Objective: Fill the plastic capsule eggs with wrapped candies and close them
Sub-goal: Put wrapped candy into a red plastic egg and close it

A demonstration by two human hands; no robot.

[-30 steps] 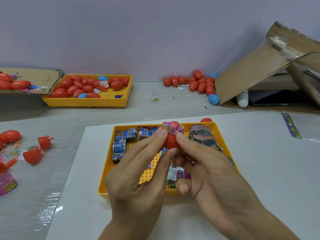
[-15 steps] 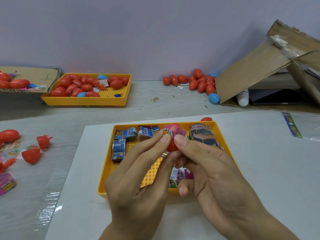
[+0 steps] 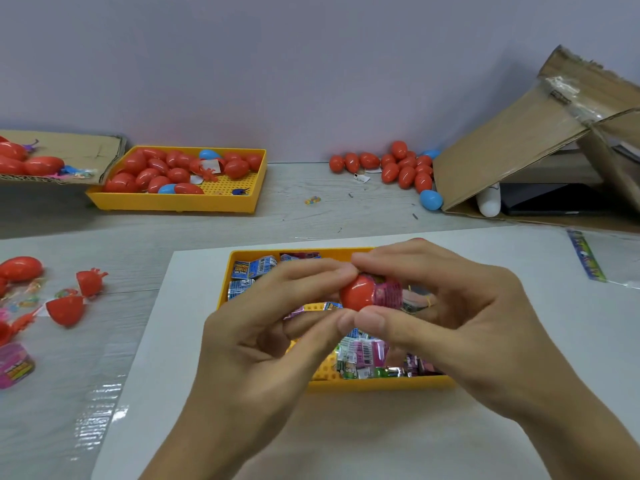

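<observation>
Both hands are meeting above the near yellow tray [image 3: 381, 384], which is sitting on a white sheet [image 3: 166, 327]. The left hand [image 3: 263, 341] is pinching a red capsule egg half [image 3: 356, 294] between its forefinger above and thumb below, the tips clamped on the rounded left end of the shell. The right hand [image 3: 460, 306] is coming in from the right, its forefinger lying over the top and its thumb [image 3: 372, 320] pressing underneath, so the two thumbs are touching below the shell. A pink wrapped candy [image 3: 388, 292] is sticking out of the shell's right, open side, lying between the right hand's forefinger and thumb; how firmly those fingers are holding it is not clear. More wrapped candies [image 3: 360, 355] are lying in the tray beneath the hands.

Far left, a second yellow tray [image 3: 173, 202] is holding closed red and blue eggs. A loose cluster of red eggs [image 3: 398, 168] is lying far right of centre, next to a tipped cardboard box [image 3: 519, 154]. At the left, open red halves [image 3: 65, 308] are lying on the table.
</observation>
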